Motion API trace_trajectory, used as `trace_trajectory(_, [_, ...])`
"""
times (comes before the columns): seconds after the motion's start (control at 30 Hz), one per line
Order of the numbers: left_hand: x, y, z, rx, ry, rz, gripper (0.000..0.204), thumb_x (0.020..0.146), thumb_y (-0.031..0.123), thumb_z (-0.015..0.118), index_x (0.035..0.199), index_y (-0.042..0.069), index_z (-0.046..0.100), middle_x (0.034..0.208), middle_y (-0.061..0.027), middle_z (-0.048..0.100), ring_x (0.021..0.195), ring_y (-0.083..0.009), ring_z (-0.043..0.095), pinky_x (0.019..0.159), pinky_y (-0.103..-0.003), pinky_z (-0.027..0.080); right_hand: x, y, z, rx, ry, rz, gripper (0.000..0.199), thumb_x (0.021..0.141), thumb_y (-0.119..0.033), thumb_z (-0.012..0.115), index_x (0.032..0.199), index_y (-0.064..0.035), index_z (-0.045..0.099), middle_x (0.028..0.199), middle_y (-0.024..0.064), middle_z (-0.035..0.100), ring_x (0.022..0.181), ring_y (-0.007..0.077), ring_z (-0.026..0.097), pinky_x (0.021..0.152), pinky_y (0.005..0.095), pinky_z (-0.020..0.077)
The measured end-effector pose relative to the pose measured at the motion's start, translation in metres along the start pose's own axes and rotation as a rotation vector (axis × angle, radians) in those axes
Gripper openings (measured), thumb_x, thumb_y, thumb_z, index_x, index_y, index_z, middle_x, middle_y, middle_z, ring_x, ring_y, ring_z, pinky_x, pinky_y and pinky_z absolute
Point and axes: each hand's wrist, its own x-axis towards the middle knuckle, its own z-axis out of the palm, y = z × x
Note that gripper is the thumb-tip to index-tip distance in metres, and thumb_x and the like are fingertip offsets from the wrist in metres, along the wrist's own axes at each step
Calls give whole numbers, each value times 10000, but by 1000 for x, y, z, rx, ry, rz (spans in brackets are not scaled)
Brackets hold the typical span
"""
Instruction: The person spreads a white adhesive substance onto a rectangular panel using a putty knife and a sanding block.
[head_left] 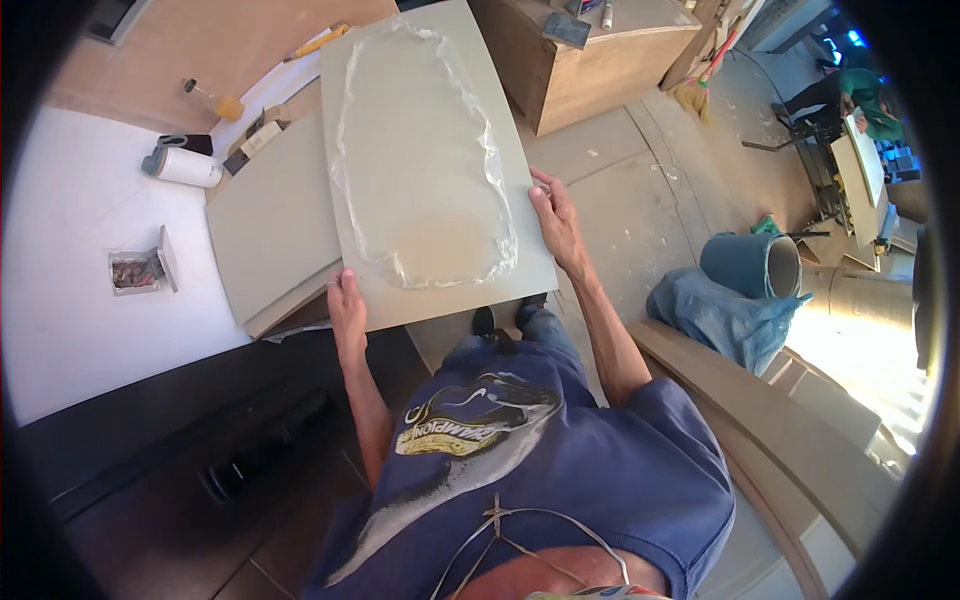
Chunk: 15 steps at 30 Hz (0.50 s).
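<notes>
A large, pale, flat board (420, 150) is held out in front of me. An uneven ring of whitish glue (488, 165) runs around its upper face, and a tan patch shows inside the ring at the near end. My left hand (347, 308) grips the near left corner, with the thumb on top. On the right edge my right hand (557, 220) is closed, its other fingers partly hidden by the board. Under the board's left side lies a wide greyish panel (270, 210).
To the left stand a white bottle (190, 167) and an open wall box (137, 272). A wooden cabinet (600, 60) is beyond the board. At right are a blue bucket (745, 263), a blue plastic bag (725, 320) and a broom (692, 98). A person in green (875, 105) works far right.
</notes>
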Motion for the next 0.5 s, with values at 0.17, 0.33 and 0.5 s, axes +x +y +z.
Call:
trace_trajectory(0.17, [-21,-8,22,-95,12,-49,465,1116,374,473,1382,2,551,1263,-128,642,1164,-189,587,1015,-354,452,35,15,-21,14,-16,-14,435,1101,-319,518,1414,-29,603,1090,86,695,992,144,602,895,293,489])
trace_trajectory(0.33, [-27,3,27,-157,68,-95,437,1114,358,502,1375,13,560,1309,-103,631,1204,-191,577,1040,-348,454,34,-2,-38,-2,-130,50,467,1081,-368,567,1396,-27,616,1041,76,703,957,115,617,841,276,497])
trace_trajectory(0.5, [-21,7,36,-185,101,-62,368,1125,334,466,1295,24,565,1187,-89,651,1106,-180,595,969,-329,467,4,1,-47,-77,-112,148,512,1037,-405,637,1353,-3,626,984,80,709,892,138,634,776,306,517])
